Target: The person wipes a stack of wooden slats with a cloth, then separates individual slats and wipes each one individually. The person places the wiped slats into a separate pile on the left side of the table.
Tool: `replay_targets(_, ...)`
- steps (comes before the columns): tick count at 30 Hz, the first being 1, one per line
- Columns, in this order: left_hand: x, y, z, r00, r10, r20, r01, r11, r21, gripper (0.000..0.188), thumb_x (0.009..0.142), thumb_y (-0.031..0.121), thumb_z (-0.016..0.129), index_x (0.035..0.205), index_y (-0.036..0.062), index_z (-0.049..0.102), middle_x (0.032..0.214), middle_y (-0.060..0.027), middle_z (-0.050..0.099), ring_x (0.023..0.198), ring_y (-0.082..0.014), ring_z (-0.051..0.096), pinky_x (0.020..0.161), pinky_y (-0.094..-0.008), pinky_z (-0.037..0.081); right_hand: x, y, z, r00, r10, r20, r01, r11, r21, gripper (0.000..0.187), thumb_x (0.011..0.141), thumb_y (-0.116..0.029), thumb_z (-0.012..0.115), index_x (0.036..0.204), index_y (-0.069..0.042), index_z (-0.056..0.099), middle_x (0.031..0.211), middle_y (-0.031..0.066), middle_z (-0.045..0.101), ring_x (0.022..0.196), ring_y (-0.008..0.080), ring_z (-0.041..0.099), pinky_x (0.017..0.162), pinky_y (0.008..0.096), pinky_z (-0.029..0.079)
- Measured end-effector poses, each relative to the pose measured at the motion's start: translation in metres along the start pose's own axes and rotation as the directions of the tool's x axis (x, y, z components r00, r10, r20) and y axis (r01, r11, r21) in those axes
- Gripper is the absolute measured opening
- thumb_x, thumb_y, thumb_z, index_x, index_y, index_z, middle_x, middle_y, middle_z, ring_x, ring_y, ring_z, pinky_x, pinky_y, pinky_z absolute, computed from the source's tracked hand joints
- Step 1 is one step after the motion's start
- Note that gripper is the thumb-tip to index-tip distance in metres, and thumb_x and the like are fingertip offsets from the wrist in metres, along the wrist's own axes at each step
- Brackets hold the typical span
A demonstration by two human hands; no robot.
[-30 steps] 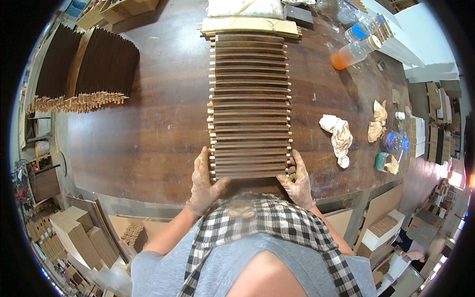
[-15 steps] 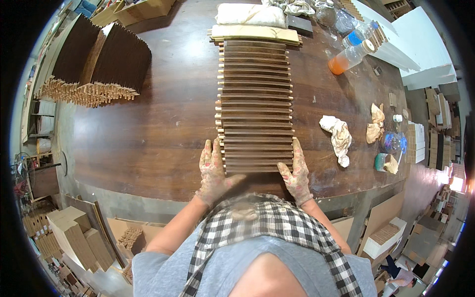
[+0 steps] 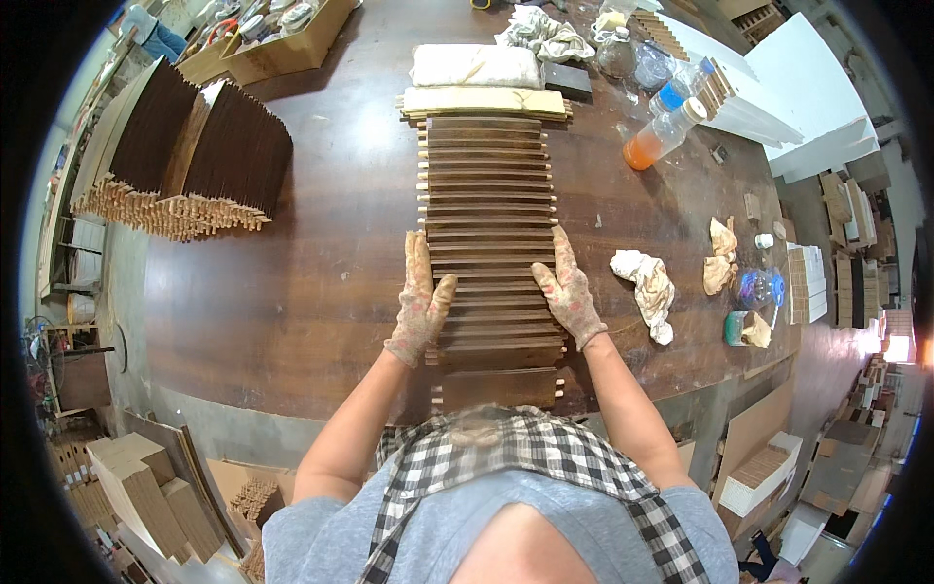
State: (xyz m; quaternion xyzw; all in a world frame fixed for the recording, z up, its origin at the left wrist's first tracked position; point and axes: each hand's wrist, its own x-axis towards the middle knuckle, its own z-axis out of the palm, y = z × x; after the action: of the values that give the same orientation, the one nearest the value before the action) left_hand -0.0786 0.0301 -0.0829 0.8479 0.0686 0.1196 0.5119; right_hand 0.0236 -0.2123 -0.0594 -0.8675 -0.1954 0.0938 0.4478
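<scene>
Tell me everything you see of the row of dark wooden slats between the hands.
The row of dark wooden slats lies flat on the brown table, running away from the person. Slats overlap, small pale tenons jutting at both sides. A pale wooden block caps the far end. The gloved left hand and right hand press its two sides.

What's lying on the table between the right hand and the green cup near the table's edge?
A crumpled pale rag lies on the dark wooden table between the right hand and the green cup, as the head view shows.
</scene>
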Motion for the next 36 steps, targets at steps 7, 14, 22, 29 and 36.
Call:
replay_targets(7, -0.024, 0.015, -0.028, 0.987, -0.141, -0.074, 0.139, 0.99, -0.026, 0.08, 0.1, 0.023, 0.061, 0.159, 0.0021, 0.012, 0.158, -0.0233, 0.026, 0.144, -0.0365, 0.034, 0.117, -0.0427, 0.035, -0.022, -0.008, -0.019, 0.965, -0.001, -0.264, 0.014, 0.999, 0.05, 0.051, 0.1, -0.022, 0.063, 0.144, -0.006, 0.045, 0.139, 0.0158, 0.054, 0.124, 0.0248, 0.056, 0.103, 0.0352, 0.048)
replay_targets(14, -0.13, 0.027, -0.064, 0.845, -0.519, 0.127, 0.525, 0.851, -0.02, 0.041, 0.091, 0.016, 0.072, 0.127, -0.0004, 0.062, 0.105, -0.0171, 0.072, 0.093, -0.0229, 0.071, 0.081, -0.0336, 0.056, -0.139, -0.025, -0.054, 0.912, 0.405, 0.067, -0.399, 0.913, -0.089, 0.023, 0.093, -0.024, 0.072, 0.094, -0.001, 0.072, 0.078, 0.0047, 0.071, 0.071, 0.0161, 0.066, 0.067, 0.0282, 0.054)
replay_targets(22, -0.153, 0.046, -0.037, 0.83, -0.521, 0.198, 0.542, 0.837, -0.068, 0.039, 0.082, 0.014, 0.079, 0.116, -0.0006, 0.066, 0.102, -0.0131, 0.069, 0.093, -0.022, 0.069, 0.083, -0.0348, 0.055, -0.167, -0.038, -0.032, 0.888, 0.438, 0.14, -0.446, 0.894, 0.032, 0.04, 0.085, -0.021, 0.08, 0.113, 0.003, 0.064, 0.094, 0.0069, 0.065, 0.078, 0.0135, 0.06, 0.072, 0.0279, 0.053)
replay_targets(29, -0.122, 0.042, -0.021, 0.982, -0.178, -0.061, 0.183, 0.98, 0.08, 0.036, 0.075, 0.002, 0.084, 0.102, 0.0013, 0.059, 0.09, -0.0076, 0.062, 0.073, -0.0154, 0.061, 0.066, -0.0295, 0.053, -0.14, -0.017, -0.015, 0.989, -0.059, -0.137, 0.041, 0.99, -0.135, 0.032, 0.079, -0.009, 0.08, 0.103, -0.001, 0.061, 0.095, 0.0151, 0.063, 0.084, 0.0322, 0.066, 0.076, 0.0398, 0.053)
replay_targets(36, -0.114, 0.026, -0.005, 0.962, 0.096, -0.255, -0.075, 0.993, 0.092, 0.088, 0.066, 0.008, 0.092, 0.14, -0.0017, 0.044, 0.128, -0.0192, 0.053, 0.111, -0.0275, 0.058, 0.091, -0.0374, 0.052, -0.144, -0.012, -0.005, 0.983, 0.047, -0.178, -0.066, 0.992, -0.104, 0.039, 0.076, -0.013, 0.084, 0.105, -0.001, 0.062, 0.1, 0.0161, 0.064, 0.091, 0.0333, 0.066, 0.08, 0.0394, 0.053)
